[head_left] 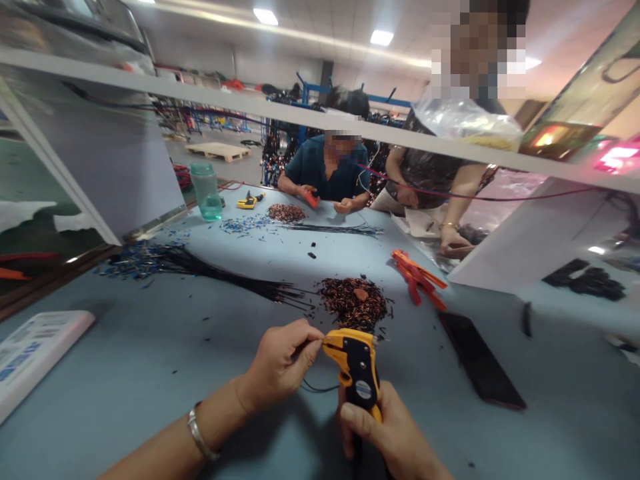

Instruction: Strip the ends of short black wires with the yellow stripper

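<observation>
My right hand (383, 423) is wrapped round the handles of a yellow and black wire stripper (359, 367), held upright. Thumb and fingertips of my left hand (283, 360) are pinched together at the left side of the tool's jaws. A thin black wire (320, 389) loops below that hand, so it seems to hold the wire's end; the tip itself is hidden. Just beyond the tool lies a heap of short black and copper-coloured wire scraps (350, 300). To its left stretches a bundle of black wires (235, 280), its far end among blue-tipped pieces (135, 260).
Red-orange pliers (417, 277) and a dark phone (480, 360) lie to the right. A white box (40, 360) is at left, a green bottle (205, 193) behind. A white bar (300, 117) crosses above the table. Across it, a seated person (323, 167) and a standing person (450, 140) handle things.
</observation>
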The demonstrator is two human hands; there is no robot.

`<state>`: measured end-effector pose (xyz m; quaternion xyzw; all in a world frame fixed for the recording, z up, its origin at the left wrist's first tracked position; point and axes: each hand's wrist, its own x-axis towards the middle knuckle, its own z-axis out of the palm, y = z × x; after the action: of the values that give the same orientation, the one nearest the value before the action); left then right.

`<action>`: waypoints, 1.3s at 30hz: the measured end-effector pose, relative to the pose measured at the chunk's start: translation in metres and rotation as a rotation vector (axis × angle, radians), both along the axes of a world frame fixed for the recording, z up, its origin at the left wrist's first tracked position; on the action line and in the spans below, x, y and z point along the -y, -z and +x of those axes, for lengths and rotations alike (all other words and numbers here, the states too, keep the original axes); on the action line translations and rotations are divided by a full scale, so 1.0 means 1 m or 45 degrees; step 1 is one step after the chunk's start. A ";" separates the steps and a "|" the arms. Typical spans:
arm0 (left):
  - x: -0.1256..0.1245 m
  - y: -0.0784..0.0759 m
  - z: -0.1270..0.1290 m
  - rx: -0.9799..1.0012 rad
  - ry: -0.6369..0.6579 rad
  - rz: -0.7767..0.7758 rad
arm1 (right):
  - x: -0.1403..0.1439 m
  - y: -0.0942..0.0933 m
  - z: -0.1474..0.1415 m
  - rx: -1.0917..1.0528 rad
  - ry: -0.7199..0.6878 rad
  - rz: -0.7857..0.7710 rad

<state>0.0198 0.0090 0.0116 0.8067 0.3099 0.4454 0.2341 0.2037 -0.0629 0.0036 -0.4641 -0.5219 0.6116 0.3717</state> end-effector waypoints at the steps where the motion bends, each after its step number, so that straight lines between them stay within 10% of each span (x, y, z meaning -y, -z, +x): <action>1: 0.000 0.000 0.000 0.001 -0.003 -0.007 | 0.000 0.001 0.000 -0.013 0.002 -0.004; 18: -0.004 0.007 0.002 -0.078 -0.060 -0.091 | -0.007 0.018 -0.001 -0.165 0.078 -0.099; 27: -0.013 0.006 -0.006 -0.033 -0.293 -0.030 | -0.012 -0.004 0.026 -0.279 0.316 -0.028; 32: -0.013 0.006 -0.006 -0.035 -0.294 -0.032 | -0.006 -0.021 0.030 0.492 0.053 0.410; 36: -0.012 0.007 -0.004 -0.052 -0.275 0.018 | -0.001 -0.005 0.018 1.188 -0.100 1.086; 39: -0.012 0.008 -0.004 -0.096 -0.225 0.050 | -0.003 0.010 0.008 1.354 -0.119 1.191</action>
<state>0.0159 0.0208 0.0032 0.7967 0.3798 0.4397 0.1663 0.2118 -0.0598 -0.0063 -0.4687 -0.8599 0.0294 0.2002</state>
